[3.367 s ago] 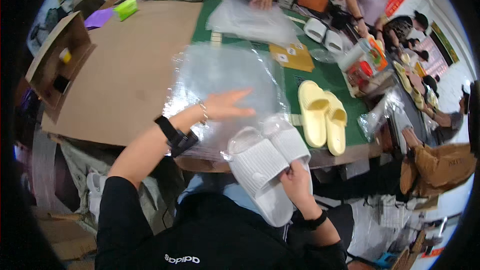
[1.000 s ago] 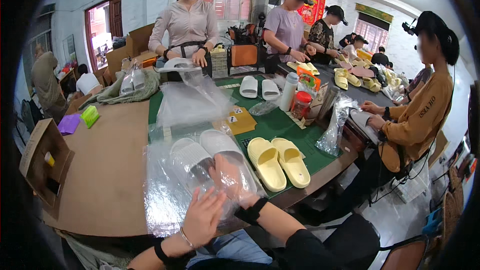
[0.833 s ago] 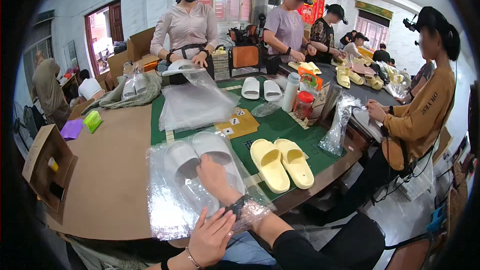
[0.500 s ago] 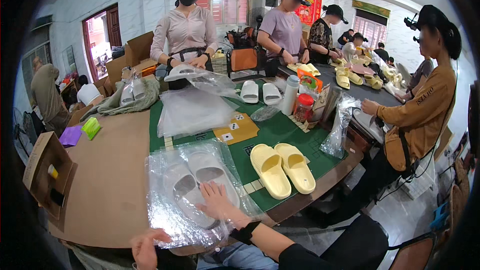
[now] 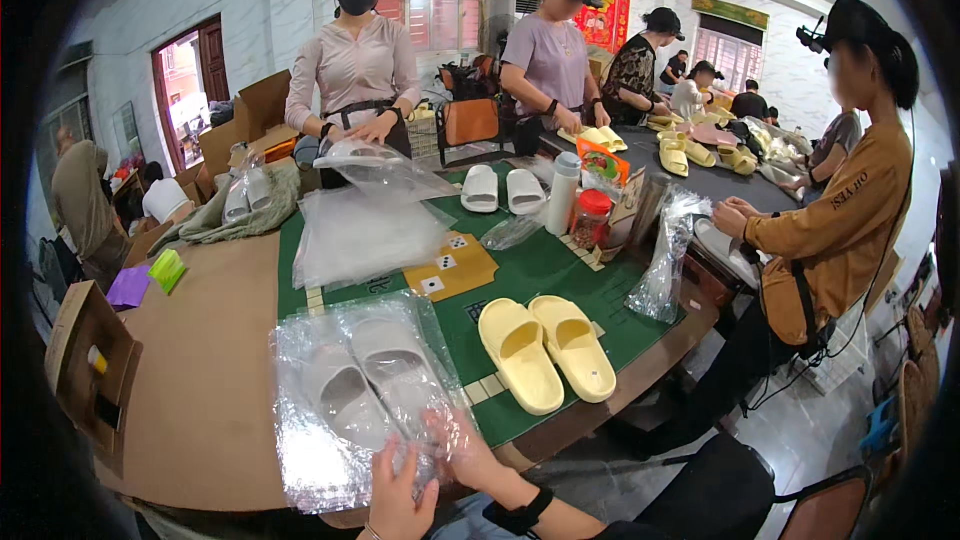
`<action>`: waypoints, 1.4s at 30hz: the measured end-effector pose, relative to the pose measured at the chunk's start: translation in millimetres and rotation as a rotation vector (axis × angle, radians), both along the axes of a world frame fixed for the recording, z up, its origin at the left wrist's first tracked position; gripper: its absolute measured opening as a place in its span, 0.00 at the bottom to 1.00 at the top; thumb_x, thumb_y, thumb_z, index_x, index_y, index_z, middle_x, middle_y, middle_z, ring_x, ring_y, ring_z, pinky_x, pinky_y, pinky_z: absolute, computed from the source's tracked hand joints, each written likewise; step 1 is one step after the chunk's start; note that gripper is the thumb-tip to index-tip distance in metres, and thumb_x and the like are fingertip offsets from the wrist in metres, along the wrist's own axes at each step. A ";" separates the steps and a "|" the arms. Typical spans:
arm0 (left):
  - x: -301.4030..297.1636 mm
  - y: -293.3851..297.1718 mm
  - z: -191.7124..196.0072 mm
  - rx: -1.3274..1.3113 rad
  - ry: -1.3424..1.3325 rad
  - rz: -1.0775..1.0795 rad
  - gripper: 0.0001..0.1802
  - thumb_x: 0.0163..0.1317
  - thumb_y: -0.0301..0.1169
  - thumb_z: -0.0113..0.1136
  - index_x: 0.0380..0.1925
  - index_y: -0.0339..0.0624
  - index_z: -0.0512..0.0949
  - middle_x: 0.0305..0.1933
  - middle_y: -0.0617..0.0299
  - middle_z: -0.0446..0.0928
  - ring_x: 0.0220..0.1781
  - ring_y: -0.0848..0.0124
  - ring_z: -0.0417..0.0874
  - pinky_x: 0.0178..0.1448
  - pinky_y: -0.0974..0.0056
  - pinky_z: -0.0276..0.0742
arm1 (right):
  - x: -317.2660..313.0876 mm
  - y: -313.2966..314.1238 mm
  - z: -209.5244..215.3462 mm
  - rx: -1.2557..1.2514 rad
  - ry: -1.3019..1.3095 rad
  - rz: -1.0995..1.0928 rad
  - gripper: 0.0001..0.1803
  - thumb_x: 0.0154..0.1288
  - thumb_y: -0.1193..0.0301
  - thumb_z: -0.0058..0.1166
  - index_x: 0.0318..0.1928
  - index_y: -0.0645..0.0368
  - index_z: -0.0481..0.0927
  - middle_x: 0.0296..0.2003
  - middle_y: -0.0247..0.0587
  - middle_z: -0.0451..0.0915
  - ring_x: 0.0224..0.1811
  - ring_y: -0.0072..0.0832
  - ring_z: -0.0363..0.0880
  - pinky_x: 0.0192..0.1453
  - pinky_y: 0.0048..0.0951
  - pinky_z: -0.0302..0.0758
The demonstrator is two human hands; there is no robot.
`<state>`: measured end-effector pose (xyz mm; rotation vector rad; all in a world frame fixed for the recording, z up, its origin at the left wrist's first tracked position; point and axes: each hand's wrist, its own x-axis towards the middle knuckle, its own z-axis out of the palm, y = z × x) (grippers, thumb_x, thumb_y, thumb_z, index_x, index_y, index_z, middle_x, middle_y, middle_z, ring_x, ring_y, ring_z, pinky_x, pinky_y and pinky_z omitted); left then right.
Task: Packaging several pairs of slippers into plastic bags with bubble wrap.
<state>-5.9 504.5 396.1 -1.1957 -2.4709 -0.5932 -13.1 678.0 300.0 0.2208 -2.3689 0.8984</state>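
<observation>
A pair of light grey slide sandals [image 5: 385, 365] lies side by side inside a clear plastic bag [image 5: 300, 460] at the near edge of the table. My right hand [image 5: 470, 455] is at the bag's lower right corner. Its fingers are bent but apart, partly blurred behind the shiny film. Close beside it, my left hand [image 5: 400, 495] is open, fingers spread, at the bag's near edge below the sandals' heels. To the right, a pair of pale yellow slide sandals [image 5: 545, 355] rests unbagged on the green table mat [image 5: 640, 340].
Loose clear bags [image 5: 365, 240] are stacked beyond the bagged pair. White slides [image 5: 500, 190], a white bottle [image 5: 563, 195] and a red-lidded jar [image 5: 590, 218] stand farther back. A cardboard box [image 5: 85, 370] sits at left. Several co-workers stand around the tables; one in brown [image 5: 840, 210] is at right.
My right hand has slid off the sandals to the bag's lower right corner. My left hand has moved right from the bag's near left corner to beside my right hand.
</observation>
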 end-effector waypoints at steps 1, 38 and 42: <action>3.5 3.8 2.8 0.019 -0.124 -0.093 0.23 0.61 0.31 0.50 0.57 0.34 0.67 0.55 0.44 0.71 0.58 0.47 0.68 0.61 0.52 0.62 | 4.5 -1.5 1.4 0.121 -0.076 0.006 0.27 0.59 0.62 0.51 0.57 0.63 0.68 0.57 0.54 0.67 0.65 0.52 0.55 0.69 0.47 0.52; -84.7 55.2 -76.3 0.063 -0.409 0.271 0.46 0.52 0.40 0.60 0.68 0.36 0.48 0.69 0.27 0.37 0.72 0.37 0.39 0.73 0.48 0.40 | 22.0 -3.2 14.2 0.130 -0.145 0.259 0.27 0.52 0.68 0.57 0.56 0.54 0.72 0.60 0.49 0.65 0.66 0.50 0.56 0.69 0.56 0.49; -105.2 50.4 -74.7 -0.035 -0.362 0.318 0.48 0.49 0.47 0.62 0.66 0.38 0.53 0.67 0.22 0.41 0.70 0.32 0.43 0.71 0.43 0.42 | 25.4 -11.6 28.1 -0.015 -0.014 0.409 0.21 0.49 0.76 0.56 0.48 0.58 0.77 0.48 0.49 0.75 0.53 0.45 0.73 0.60 0.42 0.69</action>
